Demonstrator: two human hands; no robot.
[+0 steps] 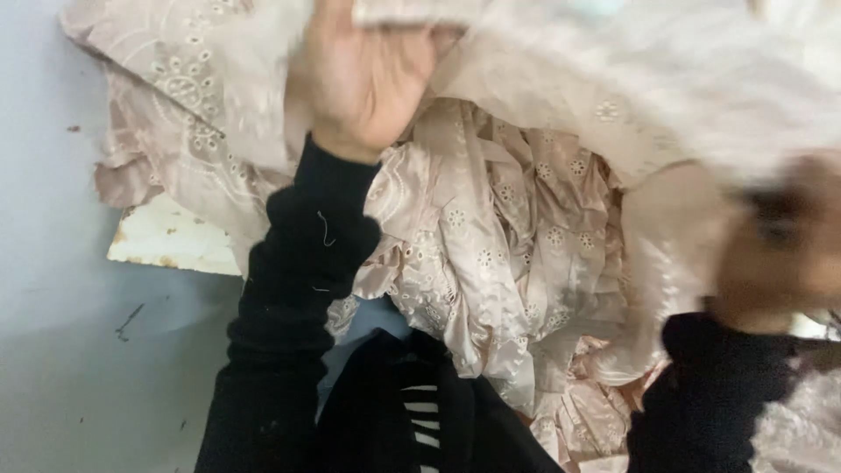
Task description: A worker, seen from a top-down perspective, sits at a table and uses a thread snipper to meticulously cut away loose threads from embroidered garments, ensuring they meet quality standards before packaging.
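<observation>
Floor (61, 377): grey and marked, seen at far left.
Left hand (368, 74): raised, fabric (491, 245) gripped at the fingertips, which are hidden by the cloth.
Fabric: beige, embroidered, heaped at centre.
Right hand (780, 241): blurred; finger state cannot be told.

Pale pink embroidered eyelet fabric (491, 228), glossy, crumpled, ruffled, heaped and lifted

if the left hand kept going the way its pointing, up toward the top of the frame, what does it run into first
Probably nothing new: the left hand is already against the pale pink embroidered fabric, its fingertips hidden under a fold at the top. Going on, it would push deeper into that fabric, though the depth behind it is unclear.
</observation>
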